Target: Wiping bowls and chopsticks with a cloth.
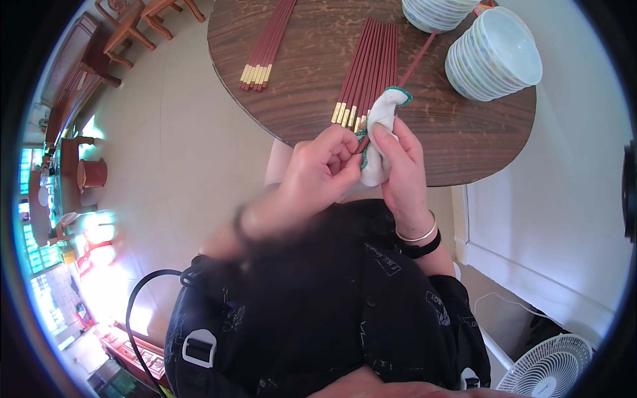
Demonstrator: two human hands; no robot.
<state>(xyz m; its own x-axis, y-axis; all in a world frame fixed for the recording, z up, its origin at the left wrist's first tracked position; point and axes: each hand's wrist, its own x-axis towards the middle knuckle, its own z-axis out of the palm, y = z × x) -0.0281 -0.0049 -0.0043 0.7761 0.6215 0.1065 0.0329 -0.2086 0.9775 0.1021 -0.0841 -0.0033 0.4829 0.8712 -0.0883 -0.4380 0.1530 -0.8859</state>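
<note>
Near the table's front edge, my left hand pinches the lower end of a dark red chopstick. A white cloth with green stitched edging is wrapped around that chopstick, and my right hand grips the cloth. The chopstick's far end sticks out beyond the cloth towards the bowls. Just past my hands lies a spread of red chopsticks with gold bands; my hands and the cloth hide some of their lower ends. A smaller bundle of similar chopsticks rests farther left on the table.
The wood-grain table has a curved edge. Stacked white bowls stand at its right, with another bowl stack behind. A white wall is close on the right, and a white fan is at lower right. Wooden chairs stand beyond the floor at upper left.
</note>
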